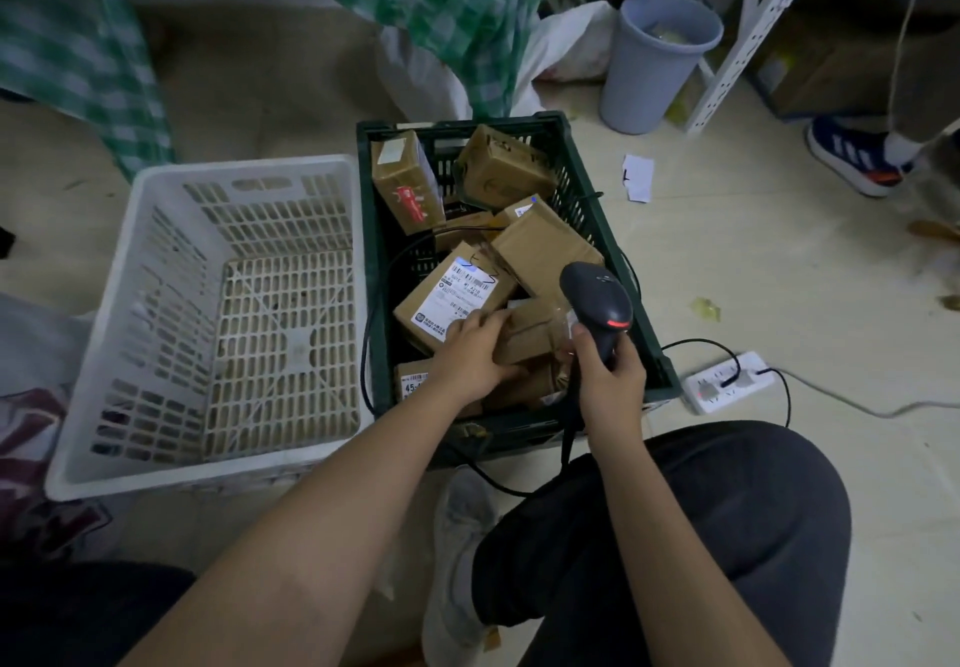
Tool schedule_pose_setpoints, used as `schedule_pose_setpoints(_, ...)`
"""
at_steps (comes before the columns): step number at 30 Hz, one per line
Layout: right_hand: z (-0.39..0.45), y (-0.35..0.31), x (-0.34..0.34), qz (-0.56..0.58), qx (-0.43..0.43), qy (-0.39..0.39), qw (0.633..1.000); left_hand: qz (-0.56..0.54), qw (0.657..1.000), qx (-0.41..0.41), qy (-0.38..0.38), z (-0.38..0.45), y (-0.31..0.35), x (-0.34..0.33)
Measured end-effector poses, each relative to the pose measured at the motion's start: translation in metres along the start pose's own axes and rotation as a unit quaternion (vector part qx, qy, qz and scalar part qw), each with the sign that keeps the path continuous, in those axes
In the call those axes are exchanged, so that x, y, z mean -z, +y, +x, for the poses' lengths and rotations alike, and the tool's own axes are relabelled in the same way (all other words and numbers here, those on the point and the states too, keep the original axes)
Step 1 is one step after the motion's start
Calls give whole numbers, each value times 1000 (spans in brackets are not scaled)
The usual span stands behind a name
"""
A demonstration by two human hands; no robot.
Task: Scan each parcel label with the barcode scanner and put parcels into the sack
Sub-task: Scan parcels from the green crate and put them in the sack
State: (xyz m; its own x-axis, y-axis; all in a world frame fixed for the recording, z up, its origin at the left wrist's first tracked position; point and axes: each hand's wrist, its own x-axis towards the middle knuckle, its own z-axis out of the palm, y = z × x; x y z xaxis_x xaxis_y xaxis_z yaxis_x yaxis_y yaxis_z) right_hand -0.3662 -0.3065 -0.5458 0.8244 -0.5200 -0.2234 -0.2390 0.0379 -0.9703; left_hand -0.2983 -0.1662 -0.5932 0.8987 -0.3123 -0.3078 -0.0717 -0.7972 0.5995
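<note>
A dark green crate (374, 271) on the floor holds several brown cardboard parcels. One parcel (452, 297) near the middle shows a white label with barcodes facing up. My left hand (475, 354) reaches into the crate and grips a small brown parcel (527, 339) lying just right of the labelled one. My right hand (613, 380) holds a black barcode scanner (597, 303) by its handle over the crate's near right corner, its head pointing down into the crate. The green checked sack (457, 6) hangs behind the crate.
A white plastic crate (156, 261) stands left of the green one. A grey bin (660, 58) and white shelving (769, 17) are at the back right. A power strip (727, 380) with cables lies right of the crate. Another person's shoe (852, 152) is at far right.
</note>
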Motion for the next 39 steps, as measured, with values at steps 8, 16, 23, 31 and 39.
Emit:
schedule_pose_setpoints(8, -32, -39, -45, 56, 60, -32, 996, -270, 952, 92, 113, -67, -26, 72)
schedule_pose_setpoints(16, -79, -80, -130, 76, 65, -147, 984, -296, 909, 140, 256, -151, -74, 149)
schedule_pose_setpoints(23, -123, -79, -204, 43, 19, -213, 976, -179, 916, 199, 299, -211, -137, 169)
schedule_pose_setpoints(31, -185, -36, -247, -52, 26, -313, 948, -10, 916, 207, 342, -274, -204, 138)
schedule_pose_setpoints(39, -204, 4, -255, -88, 15, -307, 948, -69, 945, 140, 289, -279, -233, 100)
